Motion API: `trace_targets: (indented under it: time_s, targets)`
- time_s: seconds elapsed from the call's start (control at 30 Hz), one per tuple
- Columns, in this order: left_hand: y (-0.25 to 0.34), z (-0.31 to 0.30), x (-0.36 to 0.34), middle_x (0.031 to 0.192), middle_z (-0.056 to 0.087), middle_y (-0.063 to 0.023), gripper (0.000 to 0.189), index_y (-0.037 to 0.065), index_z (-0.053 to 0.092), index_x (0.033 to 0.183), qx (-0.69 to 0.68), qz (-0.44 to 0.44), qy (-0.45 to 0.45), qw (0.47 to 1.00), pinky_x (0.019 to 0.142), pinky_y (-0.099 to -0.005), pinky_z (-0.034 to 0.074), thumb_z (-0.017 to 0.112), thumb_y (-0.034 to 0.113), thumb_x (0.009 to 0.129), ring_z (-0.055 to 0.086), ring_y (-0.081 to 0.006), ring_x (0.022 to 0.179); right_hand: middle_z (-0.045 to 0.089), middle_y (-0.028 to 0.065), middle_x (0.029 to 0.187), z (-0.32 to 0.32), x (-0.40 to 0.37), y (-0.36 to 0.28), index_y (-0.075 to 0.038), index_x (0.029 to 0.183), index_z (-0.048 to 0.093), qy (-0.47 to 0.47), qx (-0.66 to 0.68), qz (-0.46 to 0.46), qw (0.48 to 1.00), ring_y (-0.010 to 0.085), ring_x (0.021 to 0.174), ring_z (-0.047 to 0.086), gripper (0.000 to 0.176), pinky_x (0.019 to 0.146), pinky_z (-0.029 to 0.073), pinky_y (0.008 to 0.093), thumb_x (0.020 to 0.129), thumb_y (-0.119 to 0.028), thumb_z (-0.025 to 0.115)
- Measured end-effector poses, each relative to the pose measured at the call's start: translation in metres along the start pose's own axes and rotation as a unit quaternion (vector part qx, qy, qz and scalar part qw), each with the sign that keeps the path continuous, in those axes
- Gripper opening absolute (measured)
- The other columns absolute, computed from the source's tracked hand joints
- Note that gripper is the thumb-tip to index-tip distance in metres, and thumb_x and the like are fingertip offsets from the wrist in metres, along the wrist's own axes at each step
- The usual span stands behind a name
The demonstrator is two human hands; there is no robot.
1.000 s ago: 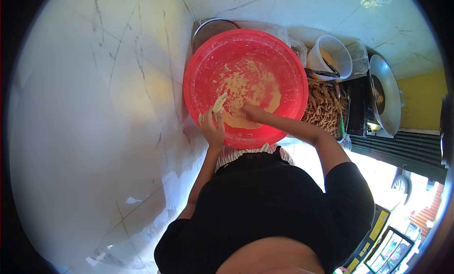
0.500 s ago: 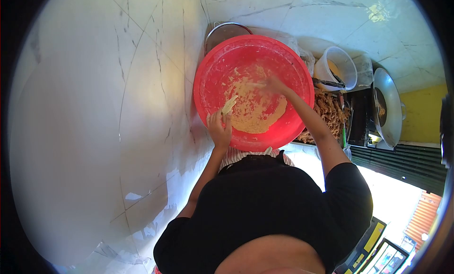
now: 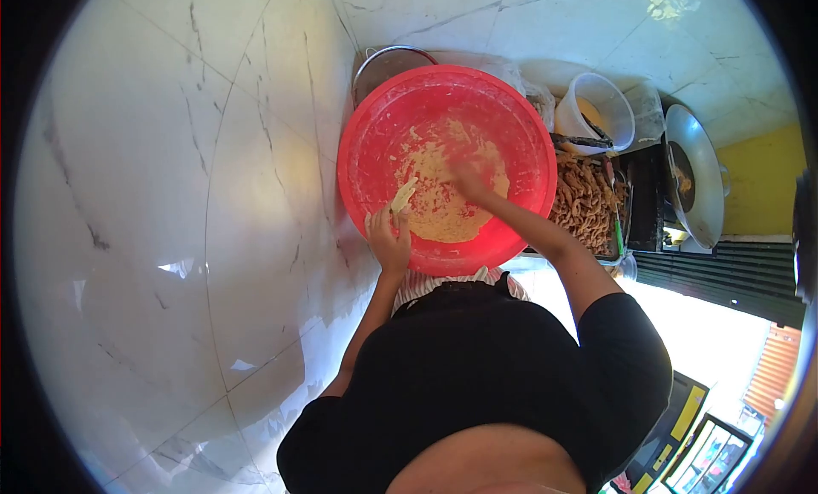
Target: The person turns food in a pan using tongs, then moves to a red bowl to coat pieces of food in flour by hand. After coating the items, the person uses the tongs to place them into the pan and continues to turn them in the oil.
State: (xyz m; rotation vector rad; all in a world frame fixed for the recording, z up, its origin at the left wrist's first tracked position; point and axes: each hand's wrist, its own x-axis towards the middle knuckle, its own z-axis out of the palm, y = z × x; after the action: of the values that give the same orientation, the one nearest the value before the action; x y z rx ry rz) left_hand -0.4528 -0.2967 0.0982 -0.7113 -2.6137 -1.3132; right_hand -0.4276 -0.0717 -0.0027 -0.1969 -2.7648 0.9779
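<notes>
no legible text, label, brand, number or sign anywhere in view, yellow panels on the dark cabinet [image 3: 682,421] at lower right, too small and blurred to tell whether they bear lettering, glass-fronted case [image 3: 709,458] beside it likewise unreadable

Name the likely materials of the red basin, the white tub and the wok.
Red basin: plastic, probably; evenly coloured, semi-matte, with a thick moulded-looking rim.
White tub: thin plastic by the look; translucent, smooth walls.
Wok: bare metal, silvery with a soft sheen; aluminium or steel, can't tell which.
</notes>
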Motion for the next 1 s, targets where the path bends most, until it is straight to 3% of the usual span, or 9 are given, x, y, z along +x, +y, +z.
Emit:
trace_targets:
  time_s: [0.07,0.13,0.27,0.33,0.4,0.57,0.7,0.83,1.0]
  targets:
    - [-0.001,0.000,0.000,0.091,0.055,-0.0162,0.032,-0.002,0.053,0.097,0.000,0.000,0.002,1.000,0.091,-0.0419,0.028,0.050,0.026,0.080,0.050,-0.0284,0.089,0.052,0.0163,0.080,0.023,-0.010,-0.012,-0.003,0.083,0.055,-0.118,0.382,0.031,0.916,0.0318,0.082,0.049,0.020,0.071,0.040,0.0376,0.065,-0.009,0.061]
    - [-0.003,0.001,0.000,0.090,0.055,-0.0165,0.033,-0.002,0.053,0.097,0.004,0.000,0.002,1.000,0.091,-0.0420,0.028,0.050,0.026,0.080,0.050,-0.0288,0.089,0.053,0.0160,0.083,0.054,-0.029,-0.007,-0.003,0.084,0.055,-0.137,0.061,-0.085,0.985,0.0313,0.082,0.050,0.024,0.072,0.041,0.0366,0.062,-0.009,0.063]
    - [-0.002,0.000,0.001,0.090,0.055,-0.0168,0.033,-0.002,0.053,0.097,0.003,-0.006,-0.005,1.000,0.091,-0.0419,0.028,0.050,0.026,0.080,0.050,-0.0289,0.089,0.055,0.0159,0.081,0.046,-0.033,-0.033,-0.002,0.078,0.056,-0.215,0.079,-0.073,0.971,0.0296,0.078,0.053,0.016,0.068,0.042,0.0362,0.065,-0.009,0.061]
    - [0.000,0.000,0.000,0.090,0.055,-0.0169,0.033,-0.002,0.053,0.097,-0.004,-0.003,0.015,1.000,0.091,-0.0419,0.028,0.050,0.026,0.080,0.050,-0.0291,0.089,0.058,0.0158,0.076,0.030,-0.007,-0.038,-0.001,0.076,0.057,-0.222,0.140,0.051,0.963,0.0292,0.074,0.056,0.013,0.063,0.043,0.0369,0.066,-0.009,0.059]
    - [-0.002,0.000,0.000,0.090,0.055,-0.0167,0.033,-0.002,0.053,0.097,-0.003,-0.008,0.010,1.000,0.091,-0.0419,0.028,0.050,0.026,0.080,0.050,-0.0290,0.089,0.058,0.0160,0.070,0.002,0.021,-0.048,0.000,0.078,0.057,-0.163,0.125,0.170,0.964,0.0294,0.068,0.056,0.014,0.059,0.043,0.0382,0.067,-0.008,0.058]
    - [-0.001,-0.001,0.000,0.090,0.055,-0.0161,0.032,-0.001,0.052,0.098,-0.002,-0.001,0.014,1.000,0.091,-0.0416,0.027,0.050,0.026,0.080,0.050,-0.0286,0.089,0.056,0.0156,0.074,0.028,0.042,0.004,-0.003,0.080,0.059,0.152,-0.063,0.071,0.984,0.0313,0.073,0.052,0.016,0.064,0.041,0.0383,0.064,-0.004,0.054]
    - [-0.004,-0.001,-0.001,0.093,0.055,-0.0164,0.032,-0.001,0.053,0.097,-0.009,-0.010,-0.003,1.000,0.092,-0.0421,0.026,0.050,0.026,0.081,0.050,-0.0288,0.091,0.054,0.0153,0.075,0.052,0.033,0.015,-0.003,0.079,0.059,0.127,-0.031,0.049,0.990,0.0319,0.075,0.051,0.017,0.066,0.040,0.0380,0.062,-0.002,0.054]
    - [-0.004,0.000,-0.001,0.093,0.055,-0.0159,0.032,-0.002,0.053,0.097,-0.013,-0.005,0.006,1.000,0.092,-0.0423,0.026,0.050,0.026,0.081,0.050,-0.0286,0.091,0.052,0.0157,0.073,0.063,0.001,-0.020,-0.002,0.076,0.058,-0.055,0.056,-0.146,0.986,0.0309,0.073,0.051,0.011,0.064,0.040,0.0374,0.069,-0.008,0.052]
    - [-0.003,-0.001,-0.001,0.091,0.055,-0.0158,0.031,-0.001,0.053,0.097,-0.014,-0.001,0.007,1.000,0.091,-0.0421,0.027,0.050,0.024,0.080,0.050,-0.0286,0.089,0.053,0.0178,0.081,0.058,-0.041,-0.037,-0.002,0.073,0.057,-0.278,0.003,-0.035,0.960,0.0336,0.075,0.051,0.009,0.064,0.041,0.0388,0.071,-0.011,0.054]
